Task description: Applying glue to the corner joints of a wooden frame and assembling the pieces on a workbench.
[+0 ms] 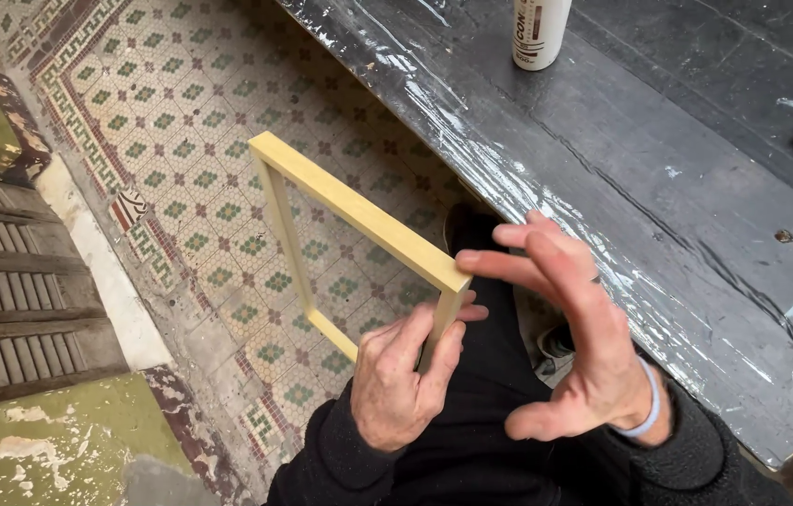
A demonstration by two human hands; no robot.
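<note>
left hand [401, 375]: clenched on near side bar of pale yellow wooden frame [359, 217], which slants up and away from it over patterned tile floor [200, 141] | right hand [576, 333]: released, fingers spread, fingertips just beside frame's near corner | edges: black foil-covered table [659, 187] edge right of both hands; white bottle [539, 30] well beyond | room: floor left of hands

Frame [359, 220] at centre, left hand [406, 375] below it, right hand [574, 337] to its right; bottle [539, 33] on table [659, 187], upper right
</note>
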